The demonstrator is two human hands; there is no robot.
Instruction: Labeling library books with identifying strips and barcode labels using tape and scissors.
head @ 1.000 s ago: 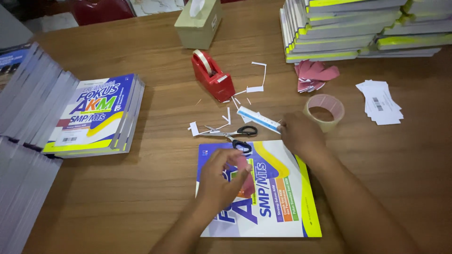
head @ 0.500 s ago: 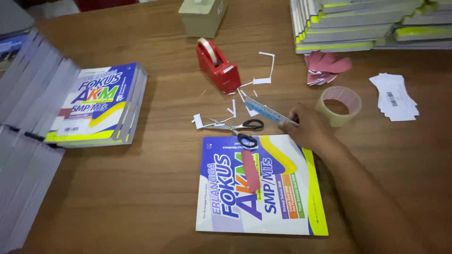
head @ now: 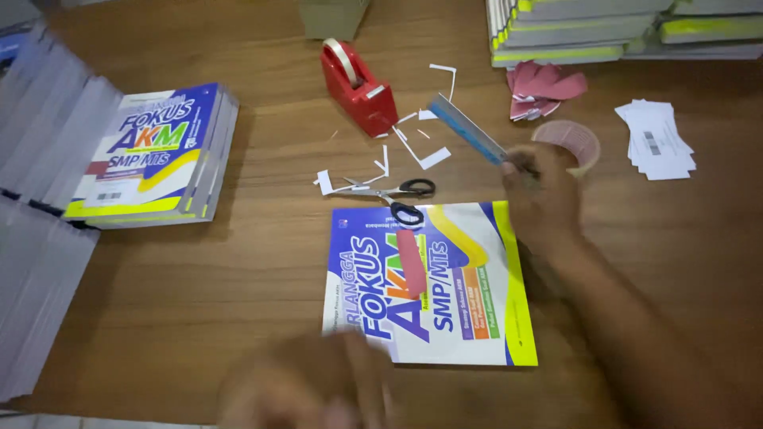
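**Ruler lifted in the right hand above a book laid flat on the worktop**

The right hand (head: 540, 195) is closed around one end of a pale blue ruler (head: 467, 129). The ruler is off the wood and slants up and away to the left, its free end over the paper scraps (head: 413, 147). Gripping it by the end leaves nearly the whole edge free, which in my judgement suits carrying it or laying it down as a straightedge. The forearm comes in from the lower right, wrist roughly straight, knuckles up.

The left hand (head: 306, 389) is low at the near edge of the view, just short of the book's near corner. It is blurred; I cannot tell whether it is closed or holds anything.

The book (head: 457, 318) lies cover up, square to the person and directly in front of them, which keeps it within reach of both hands. A pink strip (head: 411, 262) lies on the cover, lengthwise. Black-handled scissors (head: 393, 192) lie at the book's far edge, one handle loop overlapping the cover.

Beyond these stand a red tape dispenser (head: 358, 87), a roll of clear tape (head: 566, 141) just behind the right hand, a heap of pink slips (head: 544, 87) and a small pile of white labels (head: 656, 139). Stacks of like books (head: 151, 155) sit to the left and at the far right of the worktop (head: 238, 270).
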